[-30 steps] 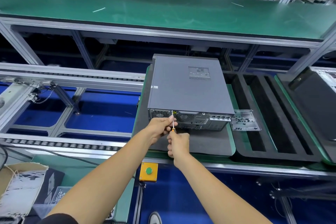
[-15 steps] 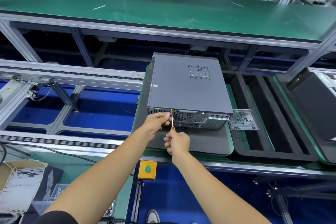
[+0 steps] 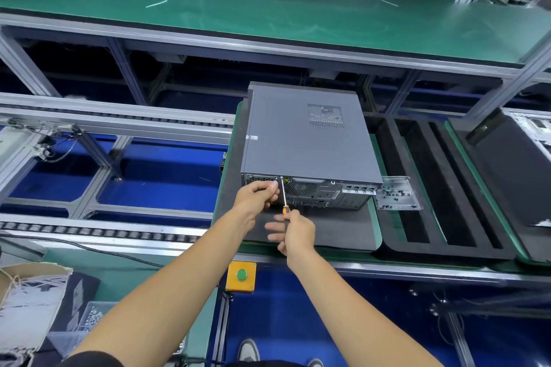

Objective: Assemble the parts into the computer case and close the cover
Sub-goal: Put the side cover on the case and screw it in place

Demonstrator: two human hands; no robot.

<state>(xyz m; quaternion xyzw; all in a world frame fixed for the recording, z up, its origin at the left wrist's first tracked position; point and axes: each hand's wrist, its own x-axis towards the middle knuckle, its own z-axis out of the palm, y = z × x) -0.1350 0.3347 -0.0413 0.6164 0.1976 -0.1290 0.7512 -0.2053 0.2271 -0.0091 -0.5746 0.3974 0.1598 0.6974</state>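
A long counter (image 3: 417, 270) with a metal front rail holds a green tray (image 3: 376, 211). On the tray lies a dark gray mat (image 3: 328, 229). A gray computer case (image 3: 301, 140) sits flat on the mat, cover on. Just right of the case, a small clear box (image 3: 398, 197) of screws lies on a black foam tray (image 3: 447, 247) with long slots. A yellow button box (image 3: 241, 276) hangs under the rail.

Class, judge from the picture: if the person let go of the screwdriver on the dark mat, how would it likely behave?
The screwdriver looks stiff: its thin metal shaft stays straight while the right hand holds its handle. It probably weighs little, held by fingers alone. Its handle looks round, so it might roll on the mat.
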